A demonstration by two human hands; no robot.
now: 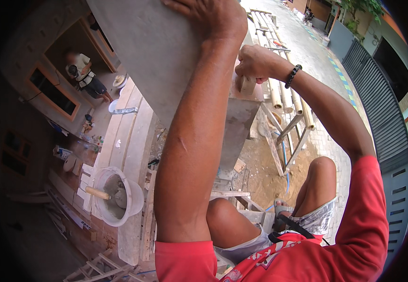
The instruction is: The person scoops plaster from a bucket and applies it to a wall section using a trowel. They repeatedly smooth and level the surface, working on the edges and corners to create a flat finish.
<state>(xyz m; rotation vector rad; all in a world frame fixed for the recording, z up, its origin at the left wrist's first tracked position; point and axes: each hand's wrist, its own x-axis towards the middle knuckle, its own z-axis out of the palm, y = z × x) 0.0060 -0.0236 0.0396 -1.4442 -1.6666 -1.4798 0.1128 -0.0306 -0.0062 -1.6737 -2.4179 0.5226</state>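
A grey plastered column (152, 51) rises in front of me. My left hand (215, 19) lies against its broad face with the fingers stretched out, partly cut off by the top edge. To the right, my right hand (260, 63), with a dark beaded bracelet at the wrist, is closed round the wooden handle of a plastering float (248, 87). The float's flat plate rests along the column's narrow side. At lower left, a white bucket (136, 190) holds wet grey mortar, with a wooden-handled trowel (97, 192) standing in it.
Wooden planks (131, 136) run along my left, bearing the bucket and a flat metal tool (124, 111). Bamboo poles (286, 98) lie on a wooden frame at right, beside sandy ground and paving. Another person (84, 70) stands near a doorway. A grey metal gate (377, 84) lines the right.
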